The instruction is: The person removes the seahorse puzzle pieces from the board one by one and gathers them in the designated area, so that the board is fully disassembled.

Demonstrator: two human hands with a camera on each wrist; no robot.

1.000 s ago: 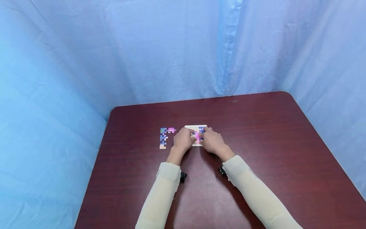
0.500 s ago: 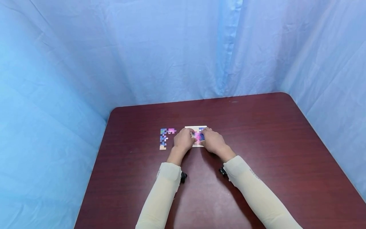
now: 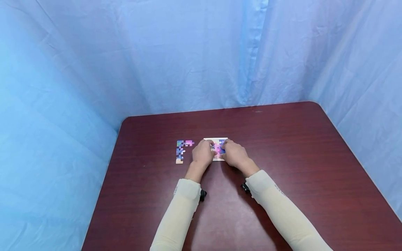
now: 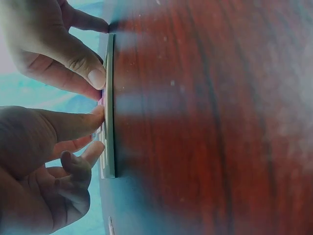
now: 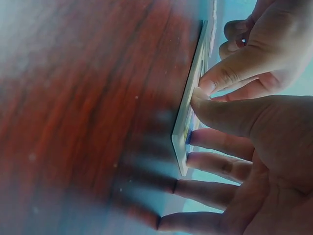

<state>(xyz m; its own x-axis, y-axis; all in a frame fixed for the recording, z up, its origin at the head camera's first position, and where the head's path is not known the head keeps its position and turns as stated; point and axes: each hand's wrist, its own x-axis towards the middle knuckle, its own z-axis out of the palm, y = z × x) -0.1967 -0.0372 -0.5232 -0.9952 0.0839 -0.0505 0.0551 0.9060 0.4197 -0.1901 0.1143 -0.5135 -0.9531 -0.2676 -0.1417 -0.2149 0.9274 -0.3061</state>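
Note:
A small jigsaw puzzle tray [image 3: 215, 138] with a pale rim lies on the table, and pink, cream and blue puzzle pieces [image 3: 217, 147] are inside it. My left hand [image 3: 202, 153] covers its left side; the thumb and index fingertip touch the pieces, while other fingers bend loosely in the left wrist view. From the right, my right hand [image 3: 235, 154] reaches over the tray with thumb and fingers spread. In the right wrist view its thumb [image 5: 220, 110] presses near the front rim, beside the left thumb [image 5: 230, 73]. An index fingertip rests by a blue piece [image 5: 189, 136].
Left of the tray, several loose puzzle pieces [image 3: 179, 151] lie in a column, with a pink piece [image 3: 188, 143] beside the top one. The dark red table [image 3: 267, 139] extends around them. Blue curtains [image 3: 188, 55] hang behind and at both sides.
The right hand's fingertips have shifted slightly to the right, so more of the blue piece shows between thumb and index finger. The left hand stays nearly in place; the loose pieces lie as before.

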